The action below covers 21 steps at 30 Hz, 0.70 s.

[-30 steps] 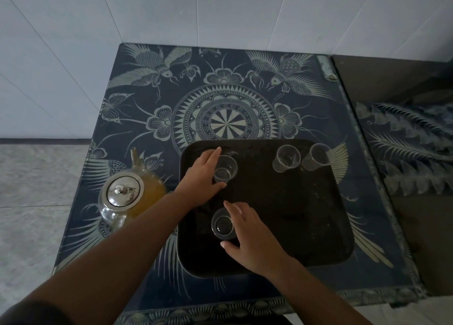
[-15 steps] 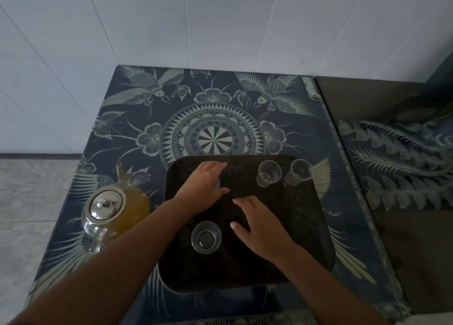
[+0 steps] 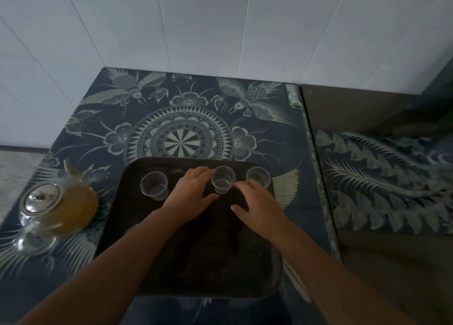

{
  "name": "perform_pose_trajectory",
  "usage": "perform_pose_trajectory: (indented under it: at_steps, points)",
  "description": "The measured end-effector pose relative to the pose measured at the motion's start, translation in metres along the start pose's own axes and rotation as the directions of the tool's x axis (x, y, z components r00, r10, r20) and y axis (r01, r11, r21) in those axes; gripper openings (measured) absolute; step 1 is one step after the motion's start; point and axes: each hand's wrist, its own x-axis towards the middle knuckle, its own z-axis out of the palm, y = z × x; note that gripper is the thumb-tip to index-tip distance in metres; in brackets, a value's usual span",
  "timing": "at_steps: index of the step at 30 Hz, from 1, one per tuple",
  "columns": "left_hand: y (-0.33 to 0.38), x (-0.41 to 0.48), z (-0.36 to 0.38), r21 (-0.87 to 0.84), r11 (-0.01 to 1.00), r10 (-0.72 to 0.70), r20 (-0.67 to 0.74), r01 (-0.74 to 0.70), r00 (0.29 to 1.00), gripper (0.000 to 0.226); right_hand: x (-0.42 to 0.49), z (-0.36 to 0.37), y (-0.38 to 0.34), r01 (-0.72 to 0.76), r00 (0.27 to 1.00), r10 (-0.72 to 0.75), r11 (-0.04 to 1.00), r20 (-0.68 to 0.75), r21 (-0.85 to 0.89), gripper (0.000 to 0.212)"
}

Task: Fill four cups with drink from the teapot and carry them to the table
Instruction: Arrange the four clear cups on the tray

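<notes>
On the patterned blue counter (image 3: 181,138) a black tray (image 3: 210,258) carries three clear cups in a row along its far edge: the left cup (image 3: 154,185), the middle cup (image 3: 222,179) and the right cup (image 3: 257,176), all upright and dry as far as I can see. The left hand (image 3: 193,190) lies along the middle cup's left side, its grip spread, fingers fairly straight and thumb out, while the right hand (image 3: 257,202) reaches the same cup's right side with loosely bent fingers (whether they touch it I cannot tell). The glass teapot (image 3: 61,208), amber drink under a metal lid, stands on the counter just left of the tray.
</notes>
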Motion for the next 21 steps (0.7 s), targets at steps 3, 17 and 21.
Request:
perform_pose_trajectory:
  at_steps: [3, 17, 21]
  points:
    - [0.015, -0.001, 0.012, 0.015, 0.999, -0.052, -0.008, 0.052, 0.999, 0.078, 0.006, -0.013, 0.021, 0.02, 1.0, -0.02, 1.0, -0.018, -0.001, 0.057]
    - [0.026, 0.027, 0.032, -0.099, 0.987, -0.123, 0.036, 0.126, 0.992, 0.092, 0.036, -0.016, 0.075, -0.055, 0.998, 0.058, 0.996, 0.037, -0.075, 0.083]
    - [0.023, 0.031, 0.038, -0.108, 0.987, -0.121, 0.02, 0.122, 0.992, 0.092, 0.035, -0.01, 0.077, -0.074, 0.997, 0.074, 0.995, -0.009, -0.067, 0.078]
